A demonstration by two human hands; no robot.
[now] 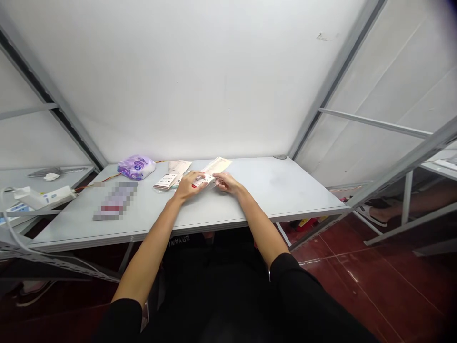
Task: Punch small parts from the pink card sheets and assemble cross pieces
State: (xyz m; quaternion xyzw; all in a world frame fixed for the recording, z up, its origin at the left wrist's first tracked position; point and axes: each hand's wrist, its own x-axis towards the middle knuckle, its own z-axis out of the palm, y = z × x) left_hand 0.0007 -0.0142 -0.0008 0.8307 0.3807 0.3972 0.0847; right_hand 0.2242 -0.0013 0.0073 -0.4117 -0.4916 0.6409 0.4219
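My left hand (190, 186) is closed on a small white printed paper packet (203, 180) with red marks, low over the table. The fingers of my right hand (227, 183) are bent and pinch the packet's right end. Just behind the hands lies a pale yellow printed sheet (218, 165), partly hidden by the packet and fingers. To the left of my left hand is a pile of folded printed papers (166, 181), with a pinkish printed sheet (179, 166) behind it. The print is too small to read.
A purple and white tissue pack (136, 167) sits at the back left of the grey table (278, 190). Nearer the front left lies a blurred-out flat item (114, 201). A white power strip (59, 196) with cables is further left. Metal posts (321, 102) frame the table.
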